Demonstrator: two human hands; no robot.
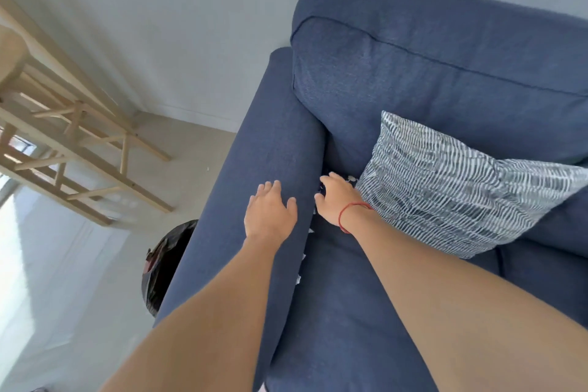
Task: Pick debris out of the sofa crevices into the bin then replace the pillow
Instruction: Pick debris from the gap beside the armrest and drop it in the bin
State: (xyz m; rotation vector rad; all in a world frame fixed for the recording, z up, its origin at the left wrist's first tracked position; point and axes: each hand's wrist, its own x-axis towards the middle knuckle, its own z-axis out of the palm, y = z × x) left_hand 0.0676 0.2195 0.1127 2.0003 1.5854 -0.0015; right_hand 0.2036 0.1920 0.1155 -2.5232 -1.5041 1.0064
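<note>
A dark blue sofa [413, 79] fills the right of the head view. My left hand [269, 212] lies flat and open on its armrest [270, 143]. My right hand [337, 199], a red string around its wrist, reaches with curled fingers into the crevice between armrest and seat cushion; I cannot see whether it grips anything. Small white scraps of debris [300, 277] show along that crevice nearer to me. A blue-and-white striped pillow [451, 188] leans against the backrest just right of my right hand. A bin with a black liner [162, 267] stands on the floor left of the armrest.
A pale wooden frame with crossbars [79, 143] stands at the left against the grey wall. Bright light falls on the floor at the far left. Light floor lies between the frame and the sofa.
</note>
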